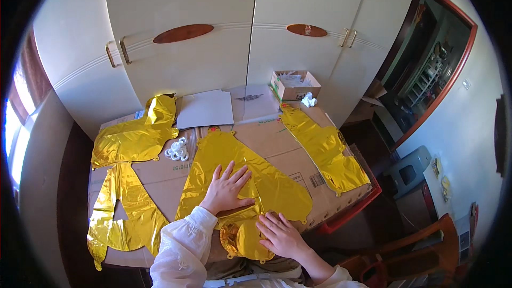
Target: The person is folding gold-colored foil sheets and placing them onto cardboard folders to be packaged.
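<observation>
A large flat gold foil balloon (213, 154) lies in front of me on the cardboard-covered table. My left hand (225, 189) rests on its middle, palm down with the fingers spread. Close to the near edge, my right hand (282, 236) lies on the balloon's crumpled lower part, its fingers stretched out and nothing gripped. That gold part bends over the table edge toward my lap. To the left is an A-shaped gold foil balloon (152, 218), and behind it another gold foil balloon (128, 141). A further gold foil balloon (320, 146) stretches along the right side.
White ring-shaped rolls (177, 150) sit on the cardboard (277, 152) left of centre. Grey-white sheets (205, 109) lie at the back. An open box (296, 92) with clear plastic inside stands by the cabinet (181, 0), a white crumpled bundle (309, 100) beside it. A wooden chair (421, 250) is at right.
</observation>
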`<control>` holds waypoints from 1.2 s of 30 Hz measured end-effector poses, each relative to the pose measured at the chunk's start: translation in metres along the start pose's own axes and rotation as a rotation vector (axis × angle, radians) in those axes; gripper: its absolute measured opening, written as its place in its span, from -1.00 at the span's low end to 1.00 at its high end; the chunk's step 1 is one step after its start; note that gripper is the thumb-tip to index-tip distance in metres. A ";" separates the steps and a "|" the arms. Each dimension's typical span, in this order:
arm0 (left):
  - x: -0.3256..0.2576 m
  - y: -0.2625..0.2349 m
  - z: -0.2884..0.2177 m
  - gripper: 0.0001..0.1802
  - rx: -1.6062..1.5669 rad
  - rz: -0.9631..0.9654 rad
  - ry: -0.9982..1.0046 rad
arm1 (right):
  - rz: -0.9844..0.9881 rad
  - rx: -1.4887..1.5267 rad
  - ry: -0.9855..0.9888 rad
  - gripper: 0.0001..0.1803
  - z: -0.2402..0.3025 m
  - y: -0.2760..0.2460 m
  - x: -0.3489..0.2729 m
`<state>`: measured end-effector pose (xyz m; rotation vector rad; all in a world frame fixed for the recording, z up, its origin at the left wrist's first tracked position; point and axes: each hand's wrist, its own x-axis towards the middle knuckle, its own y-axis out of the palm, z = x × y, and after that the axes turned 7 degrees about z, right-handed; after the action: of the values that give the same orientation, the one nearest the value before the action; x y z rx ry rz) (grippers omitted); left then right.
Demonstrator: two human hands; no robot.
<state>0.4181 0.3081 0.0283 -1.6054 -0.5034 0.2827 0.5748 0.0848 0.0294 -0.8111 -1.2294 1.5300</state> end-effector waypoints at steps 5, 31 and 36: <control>0.001 0.001 0.000 -0.01 0.009 -0.004 0.003 | 0.008 0.040 -0.032 -0.37 -0.003 -0.003 0.001; 0.000 -0.001 0.000 0.07 0.026 0.025 0.010 | 0.220 0.090 -0.205 0.02 -0.051 -0.022 0.041; 0.000 -0.001 0.001 0.20 0.026 0.043 0.021 | 0.222 0.093 -0.201 0.05 -0.056 -0.021 0.043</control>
<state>0.4179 0.3091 0.0289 -1.5937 -0.4474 0.3032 0.6180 0.1436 0.0376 -0.7669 -1.2336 1.8724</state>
